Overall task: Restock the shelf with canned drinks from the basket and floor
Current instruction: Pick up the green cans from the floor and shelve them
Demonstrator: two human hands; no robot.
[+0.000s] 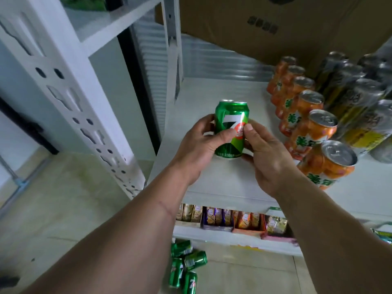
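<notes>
A green 7-Up can (230, 115) stands upright on the white shelf board (203, 98), left of a row of orange cans (311, 122). Both hands hold it. My left hand (199, 145) grips its left side with the thumb across the label. My right hand (267, 153) pinches its right side, thumb on the red spot of the label. A second green can seems to stand right behind it; only a rim shows. Several more green cans (186, 264) lie on the floor below the shelf. No basket is in view.
Yellow-and-silver cans (358, 102) stand behind the orange row at the right. A cardboard box (275, 24) fills the back of the shelf. Snack packs (231, 217) line the lower shelf. A white perforated upright (70, 96) rises at the left over a tiled floor.
</notes>
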